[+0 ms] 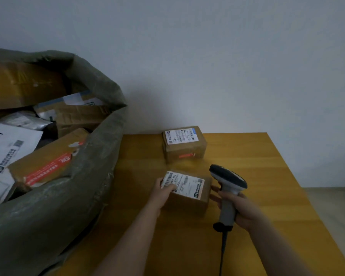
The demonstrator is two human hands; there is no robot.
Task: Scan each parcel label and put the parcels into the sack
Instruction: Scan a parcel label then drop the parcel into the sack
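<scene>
**Scanner by near parcel, both hands busy**

L hand [162, 193] grips near parcel [189, 193] at its label [182, 184] edge. R hand [240, 209] wraps scanner [227, 188] grip, head just right of the parcel. 2nd parcel [184, 144] on table [267, 176] beyond both hands. Sack [84, 186], full of boxes, left of L hand; cable [223, 251] trails toward the camera.

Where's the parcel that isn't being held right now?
In the head view the far parcel sits on the wooden table by the wall, right of the sack and just beyond the near parcel that the left hand grips.
</scene>
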